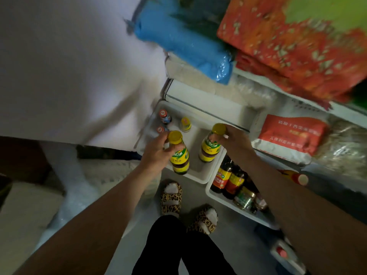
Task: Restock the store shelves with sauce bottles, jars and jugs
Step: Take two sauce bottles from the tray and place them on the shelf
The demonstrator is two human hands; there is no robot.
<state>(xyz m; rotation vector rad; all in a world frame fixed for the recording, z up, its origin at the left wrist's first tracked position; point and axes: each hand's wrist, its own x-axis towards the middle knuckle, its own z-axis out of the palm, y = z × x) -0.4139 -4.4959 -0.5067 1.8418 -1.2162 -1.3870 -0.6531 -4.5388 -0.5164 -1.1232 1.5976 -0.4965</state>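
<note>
My left hand (155,153) grips the neck of a yellow-capped sauce bottle (178,155) with a yellow and green label, held over the front edge of a white shelf tray (198,175). My right hand (236,139) holds a second, matching bottle (210,147) by its neck at the tray's right side. At the tray's back left stand a small yellow-capped bottle (185,124) and two red-capped bottles (164,116).
A lower white tray (222,201) at the right holds dark sauce bottles (228,177) and jars. A red and white bag (286,137) lies on the shelf to the right. Blue and red packages sit on the shelf above. My slippered feet (170,197) stand on the grey floor.
</note>
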